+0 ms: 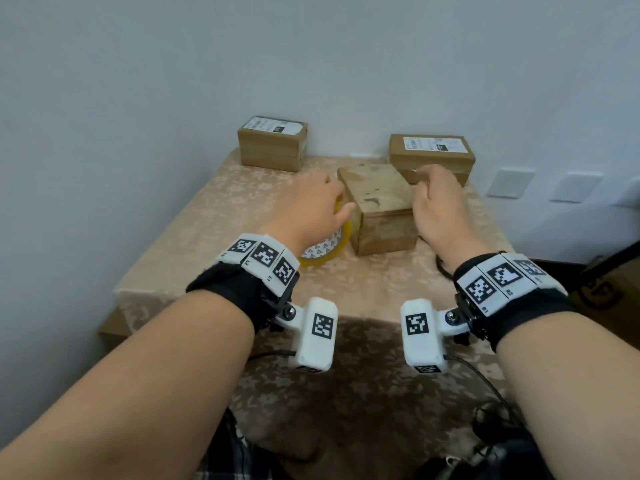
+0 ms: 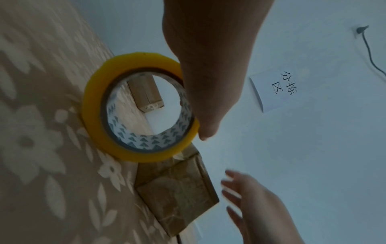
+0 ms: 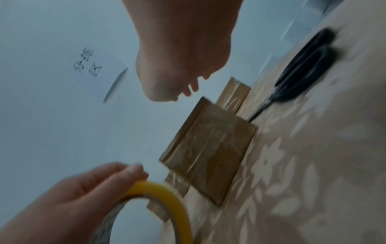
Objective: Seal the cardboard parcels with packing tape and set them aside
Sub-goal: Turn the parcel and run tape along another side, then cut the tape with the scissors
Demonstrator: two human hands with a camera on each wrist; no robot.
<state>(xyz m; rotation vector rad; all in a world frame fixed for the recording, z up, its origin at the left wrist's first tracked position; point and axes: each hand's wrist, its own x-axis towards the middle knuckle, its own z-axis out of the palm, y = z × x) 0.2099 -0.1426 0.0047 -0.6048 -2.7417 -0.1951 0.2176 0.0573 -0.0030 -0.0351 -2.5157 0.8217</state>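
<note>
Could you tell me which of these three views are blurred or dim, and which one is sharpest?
Head view: sharpest and evenly lit, with wide-angle bending at the edges; the middle parcel is crisp. Left wrist view: dim, the tape roll fairly clear, the right hand smeared by motion. Right wrist view: blurriest overall, the scissors and left hand streaked.

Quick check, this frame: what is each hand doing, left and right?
Left hand: grips the yellow roll of packing tape standing on the table.
Right hand: fingers loosely curled, holding nothing, over the brown cardboard parcel.
</note>
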